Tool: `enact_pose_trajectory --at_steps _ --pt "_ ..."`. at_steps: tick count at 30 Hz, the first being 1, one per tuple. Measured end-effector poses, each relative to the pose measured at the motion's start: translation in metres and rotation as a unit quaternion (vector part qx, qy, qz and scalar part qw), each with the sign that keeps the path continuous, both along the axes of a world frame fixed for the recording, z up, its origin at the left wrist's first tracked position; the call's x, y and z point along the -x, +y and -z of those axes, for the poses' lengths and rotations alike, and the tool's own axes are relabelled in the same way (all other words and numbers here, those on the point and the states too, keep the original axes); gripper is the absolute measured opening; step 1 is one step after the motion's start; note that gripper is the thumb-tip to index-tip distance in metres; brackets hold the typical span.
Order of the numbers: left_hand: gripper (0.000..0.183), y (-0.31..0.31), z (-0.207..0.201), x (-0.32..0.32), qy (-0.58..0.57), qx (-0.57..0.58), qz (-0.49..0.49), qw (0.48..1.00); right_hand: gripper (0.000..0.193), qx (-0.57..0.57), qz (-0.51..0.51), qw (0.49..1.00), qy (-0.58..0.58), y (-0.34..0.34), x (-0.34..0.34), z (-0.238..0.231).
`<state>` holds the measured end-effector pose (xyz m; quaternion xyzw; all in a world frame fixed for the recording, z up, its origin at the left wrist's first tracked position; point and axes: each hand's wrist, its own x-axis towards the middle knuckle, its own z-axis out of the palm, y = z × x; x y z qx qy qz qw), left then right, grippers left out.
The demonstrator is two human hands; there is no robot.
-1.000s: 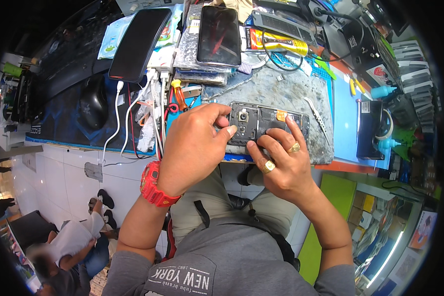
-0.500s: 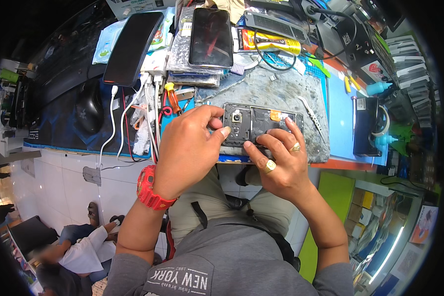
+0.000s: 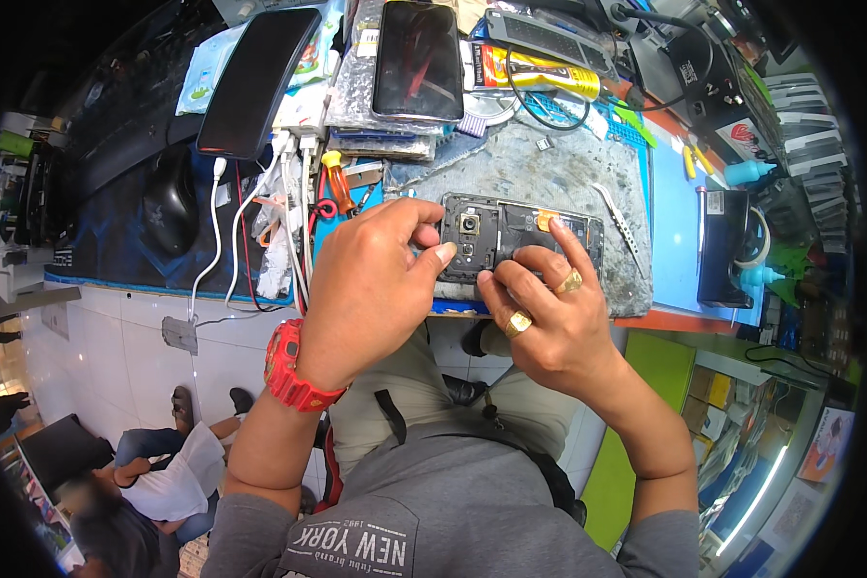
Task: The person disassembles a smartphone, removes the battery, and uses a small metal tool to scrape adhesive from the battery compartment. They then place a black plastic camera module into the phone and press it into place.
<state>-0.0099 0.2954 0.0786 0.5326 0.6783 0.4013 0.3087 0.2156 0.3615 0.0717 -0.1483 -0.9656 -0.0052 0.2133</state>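
An opened smartphone lies on a worn grey work mat, its back cover off. The camera module, dark inner frame and black battery with an orange label are exposed. My left hand, with a red watch at the wrist, grips the phone's left end between thumb and curled fingers. At the near long edge, my right hand has its thumb and bent fingers closed on the phone. One finger reaches across toward the orange label. Whether a small tool sits under the right fingers is hidden.
White tweezers lie right of the phone. Two dark-screened phones rest on packages behind. An orange-handled screwdriver and white cables are left, beyond them a black mouse. A black box-shaped device stands right. Someone sits at lower left.
The view has shifted slightly. Both hands keep nearly the same hold on the phone. The seated person's foot at lower left has moved.
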Motion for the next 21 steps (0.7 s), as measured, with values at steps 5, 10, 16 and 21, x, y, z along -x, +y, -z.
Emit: enact_pose_trajectory --at_steps 5,10,16,21 --pt "0.033 -0.002 0.003 0.002 0.009 -0.002 0.006 1.000 0.023 0.001 0.016 1.000 -0.004 -0.004 0.013 -0.011" --pt "0.033 -0.001 0.004 0.002 0.005 -0.012 0.006 1.000 0.029 0.037 0.012 0.999 0.029 -0.001 0.006 -0.003" --pt "0.041 -0.005 0.000 -0.001 0.051 -0.012 0.015 0.999 0.030 0.039 0.010 0.999 0.009 -0.003 0.006 -0.006" --pt "0.045 -0.006 0.001 -0.003 0.059 -0.015 0.013 0.998 0.026 0.022 -0.008 1.000 0.003 -0.001 0.008 -0.004"
